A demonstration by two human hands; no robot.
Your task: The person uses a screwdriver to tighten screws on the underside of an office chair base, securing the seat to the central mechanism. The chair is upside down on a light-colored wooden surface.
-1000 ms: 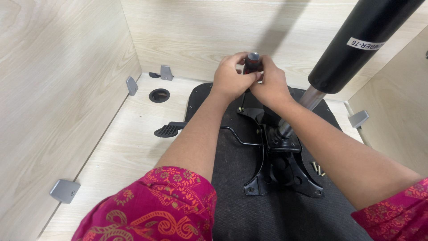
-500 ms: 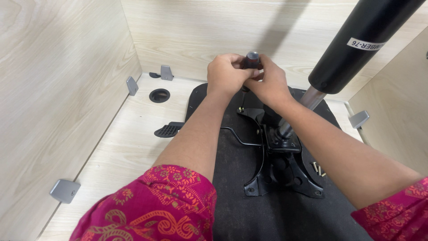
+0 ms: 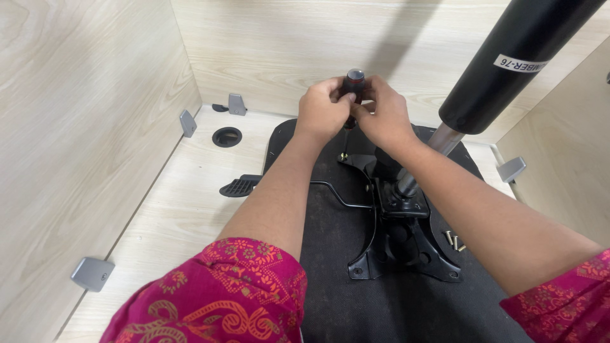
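Black-handled, the screwdriver stands nearly upright over the far corner of the chair's tilt mechanism plate, its tip down at what appears to be a screw in that corner's hole, though the head itself is too small to make out. Both hands wrap the handle: the left hand has its fingers closed around the grip from one side, the right hand has its fingers closed on it from the other.

To drive this well, I judge the shaft should stay square to the plate, so the tip does not slip out of the screw head. One hand pressing down on the handle's cap while the other turns would keep the bite steady. The gas lift cylinder rises from the plate's centre, just beside the right forearm, so the elbow needs room. Spare screws lie on the black seat underside, near the plate's right edge, within reach.
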